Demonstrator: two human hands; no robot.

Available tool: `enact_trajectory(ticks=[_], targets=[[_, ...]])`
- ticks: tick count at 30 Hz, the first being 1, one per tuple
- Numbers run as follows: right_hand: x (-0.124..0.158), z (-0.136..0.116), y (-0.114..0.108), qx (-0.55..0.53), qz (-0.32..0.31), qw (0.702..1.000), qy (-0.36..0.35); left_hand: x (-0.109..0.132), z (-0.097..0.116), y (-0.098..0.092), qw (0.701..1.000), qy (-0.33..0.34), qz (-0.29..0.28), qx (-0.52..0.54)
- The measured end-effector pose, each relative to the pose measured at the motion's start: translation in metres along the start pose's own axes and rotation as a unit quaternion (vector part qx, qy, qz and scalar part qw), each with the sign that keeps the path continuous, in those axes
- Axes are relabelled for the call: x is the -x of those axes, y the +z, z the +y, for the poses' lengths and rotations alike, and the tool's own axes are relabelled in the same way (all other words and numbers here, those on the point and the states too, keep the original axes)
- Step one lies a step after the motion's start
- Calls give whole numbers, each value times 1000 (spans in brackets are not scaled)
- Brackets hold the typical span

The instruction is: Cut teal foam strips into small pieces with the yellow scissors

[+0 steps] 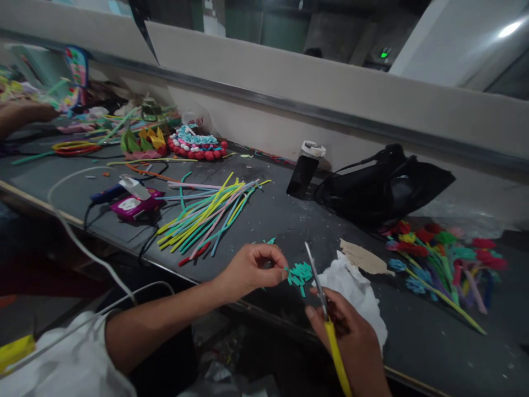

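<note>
Scissors with yellow handles are in my right hand, their blades pointing up and away over the table. The fingers of my left hand are pinched together at the edge of a small heap of green cut pieces. Whether a piece sits between those fingertips is too small to tell. A crumpled white cloth or tissue lies beside and behind my right hand. Beyond my left hand is a loose bundle of pastel pipe cleaners in yellow, green, pink and blue.
A glue gun, a purple device and cables lie left. A black bottle with white lid and a black bag stand at the back. Pipe-cleaner flowers lie right. Another person's hand is far left.
</note>
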State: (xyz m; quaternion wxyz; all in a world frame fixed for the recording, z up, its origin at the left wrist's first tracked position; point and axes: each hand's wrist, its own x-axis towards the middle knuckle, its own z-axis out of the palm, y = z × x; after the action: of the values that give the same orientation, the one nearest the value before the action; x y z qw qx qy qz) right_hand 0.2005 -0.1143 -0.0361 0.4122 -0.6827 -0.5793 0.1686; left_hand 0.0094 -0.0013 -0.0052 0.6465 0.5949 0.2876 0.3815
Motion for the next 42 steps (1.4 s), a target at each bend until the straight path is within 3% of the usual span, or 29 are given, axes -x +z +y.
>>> enact_trajectory(ticks=[3,6,11,15,19,23,27,33,42], targets=[[-4,-16,-1,-179,-58,973,132,1,-4,4,998,29,-35,-32],[-9,-24,-3,-280,-91,932,210,4,-8,10,993,45,-88,-63],[-10,-16,1,-378,-145,884,233,8,-10,15,983,82,-125,-109],[-6,-9,7,-439,-148,856,231,7,-5,16,976,105,-143,-128],[-5,-9,11,-415,-109,882,193,7,-6,19,985,72,-117,-107],[-6,-15,9,-334,-32,933,134,10,-18,27,997,-48,-55,8],[-6,-24,7,-262,7,960,93,13,-26,36,983,-129,-23,126],[-8,-29,5,-239,23,969,62,14,-25,38,981,-126,-2,146],[-8,-28,4,-181,35,983,20,13,-28,37,983,-113,-22,141]])
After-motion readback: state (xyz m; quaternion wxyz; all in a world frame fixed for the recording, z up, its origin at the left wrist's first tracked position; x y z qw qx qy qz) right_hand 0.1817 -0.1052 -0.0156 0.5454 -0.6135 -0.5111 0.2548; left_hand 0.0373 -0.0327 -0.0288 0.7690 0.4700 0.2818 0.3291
